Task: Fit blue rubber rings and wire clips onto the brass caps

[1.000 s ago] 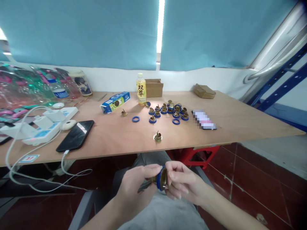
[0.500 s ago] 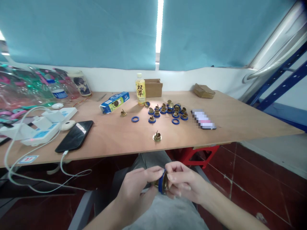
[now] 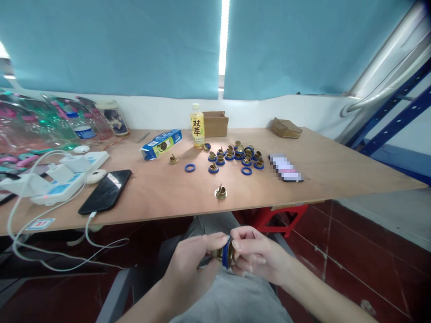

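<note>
1. Brass fitting (image 3: pixel 228 254) with a blue ring (image 3: pixel 225 252) round its rim, held over my lap, below the table edge.
2. My left hand (image 3: pixel 193 264) is closed on the fitting from the left, thumb and forefinger pinched at the ring's upper edge.
3. My right hand (image 3: pixel 254 258) is closed on it from the right, fingertips pressed at the ring; the two thumbs nearly meet on top.
4. On the table (image 3: pixel 330 166), nearest me, one lone brass piece (image 3: pixel 220 192) without a ring, near the front edge.
5. Further back, a cluster of ringed fittings (image 3: pixel 235 154), with loose blue rings at its edges: one (image 3: pixel 190 168) to the left, one (image 3: pixel 246 171) at the front.
6. Another bare brass piece (image 3: pixel 173 159) left of the cluster, near a blue carton (image 3: pixel 160 143).
7. Yellow drink bottle (image 3: pixel 197 125) upright behind the cluster, small cardboard box (image 3: pixel 215 123) just beside it.
8. Left side: black phone (image 3: pixel 105 191) on a white cable, white power strips (image 3: pixel 63 175) close by.
9. Right of the cluster, a blurred flat object (image 3: pixel 286 167); cannot tell what it is.
</note>
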Demonstrator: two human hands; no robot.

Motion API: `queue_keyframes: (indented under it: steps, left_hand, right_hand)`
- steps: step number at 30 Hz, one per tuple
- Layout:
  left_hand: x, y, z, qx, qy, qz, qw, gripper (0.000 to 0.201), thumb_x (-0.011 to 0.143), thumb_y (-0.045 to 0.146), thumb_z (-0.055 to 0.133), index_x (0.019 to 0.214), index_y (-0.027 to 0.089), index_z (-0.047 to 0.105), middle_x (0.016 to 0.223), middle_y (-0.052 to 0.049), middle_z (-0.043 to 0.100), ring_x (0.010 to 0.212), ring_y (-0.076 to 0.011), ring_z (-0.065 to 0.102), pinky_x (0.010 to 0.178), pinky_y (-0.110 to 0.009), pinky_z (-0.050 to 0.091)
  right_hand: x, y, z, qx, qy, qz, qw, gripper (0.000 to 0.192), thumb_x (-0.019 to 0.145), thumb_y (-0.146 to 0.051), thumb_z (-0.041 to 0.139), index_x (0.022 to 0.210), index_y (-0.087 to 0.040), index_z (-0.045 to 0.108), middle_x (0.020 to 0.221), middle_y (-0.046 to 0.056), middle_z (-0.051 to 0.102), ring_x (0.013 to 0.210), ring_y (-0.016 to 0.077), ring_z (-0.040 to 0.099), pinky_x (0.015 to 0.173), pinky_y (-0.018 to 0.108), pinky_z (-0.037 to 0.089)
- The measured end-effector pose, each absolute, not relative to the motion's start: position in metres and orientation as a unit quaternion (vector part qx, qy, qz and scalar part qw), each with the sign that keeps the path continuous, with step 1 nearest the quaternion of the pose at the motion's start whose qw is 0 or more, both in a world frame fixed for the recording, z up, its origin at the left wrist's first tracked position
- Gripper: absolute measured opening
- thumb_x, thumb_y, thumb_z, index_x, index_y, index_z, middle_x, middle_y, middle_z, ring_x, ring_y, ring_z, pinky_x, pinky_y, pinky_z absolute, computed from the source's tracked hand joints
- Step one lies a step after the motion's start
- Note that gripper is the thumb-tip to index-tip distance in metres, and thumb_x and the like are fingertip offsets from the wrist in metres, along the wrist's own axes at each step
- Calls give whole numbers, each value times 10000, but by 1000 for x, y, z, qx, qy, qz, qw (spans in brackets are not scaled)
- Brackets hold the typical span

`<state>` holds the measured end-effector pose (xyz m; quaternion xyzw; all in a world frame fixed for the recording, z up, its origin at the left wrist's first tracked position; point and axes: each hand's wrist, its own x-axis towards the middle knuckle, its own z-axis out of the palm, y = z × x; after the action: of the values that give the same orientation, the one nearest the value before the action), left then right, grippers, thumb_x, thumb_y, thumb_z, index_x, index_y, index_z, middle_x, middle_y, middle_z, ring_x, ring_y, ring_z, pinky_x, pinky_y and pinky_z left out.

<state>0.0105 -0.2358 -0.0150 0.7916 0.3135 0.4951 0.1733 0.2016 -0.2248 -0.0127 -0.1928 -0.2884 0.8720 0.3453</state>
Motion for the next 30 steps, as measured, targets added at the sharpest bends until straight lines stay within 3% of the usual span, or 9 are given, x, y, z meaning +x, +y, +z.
queue_keyframes:
  steps: [9,15,22,30]
  left_hand:
    - [12,-235,-15,785,321,500,177,384,770,-31,580,1040,237,639,930,-16,804,746,-149,768,694,-211,612]
    - [14,-235,-9,775,328,501,204,394,747,-19,590,1050,226,649,775,23,756,566,-99,668,568,-170,559]
    - [13,-234,-10,767,339,490,239,307,773,80,717,1043,213,655,706,38,696,548,-105,636,554,-178,543]
    - [10,-233,-12,773,358,459,251,339,764,147,788,1057,216,630,713,28,684,567,-132,635,563,-220,539]
  right_hand:
    - [200,-226,-14,-204,-292,863,358,300,804,-285,817,640,-163,597,340,-134,314,377,63,309,513,221,412]
    - [203,-224,-10,-221,-309,852,360,267,844,-318,771,684,-158,630,359,-128,339,372,62,304,525,230,426]
    - [205,-223,-3,-262,-350,810,392,243,854,-294,752,708,-143,630,398,-107,381,409,64,338,530,218,379]
    - [205,-224,-2,-262,-352,804,402,233,822,-265,771,704,-153,603,445,-95,423,428,57,332,519,208,362]
